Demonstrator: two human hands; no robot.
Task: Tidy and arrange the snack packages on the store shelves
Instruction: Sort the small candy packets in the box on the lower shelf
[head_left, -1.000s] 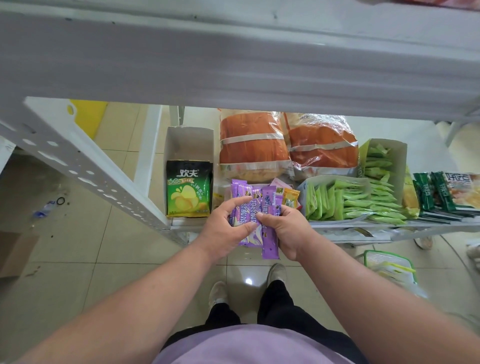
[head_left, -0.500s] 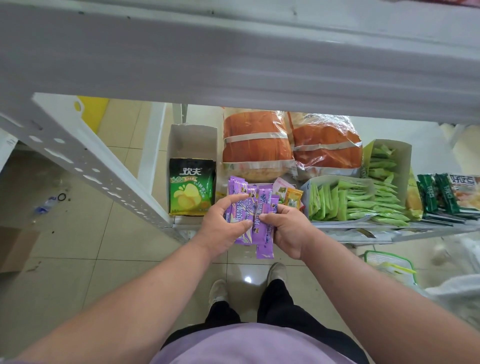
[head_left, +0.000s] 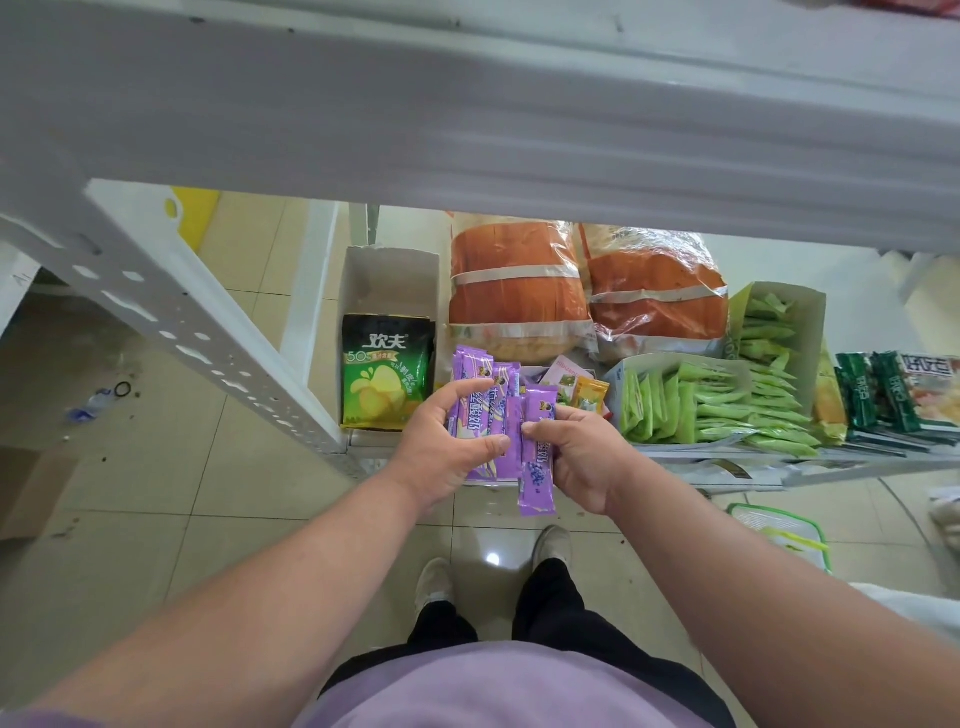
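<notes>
Down at the front edge of the lower shelf (head_left: 727, 457), the left hand (head_left: 447, 452) grips a fan of purple snack sticks (head_left: 488, 415), while the right hand (head_left: 576, 457) pinches one purple stick (head_left: 537, 486) just beside them. A green chip bag (head_left: 384, 374) stands to the left.

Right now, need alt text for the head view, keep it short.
Seen from above, a person's left hand and right hand grip a bunch of purple snack sticks at the front edge of a white shelf. Behind sit a green chip bag, two orange bags and boxes of green packets.
</notes>
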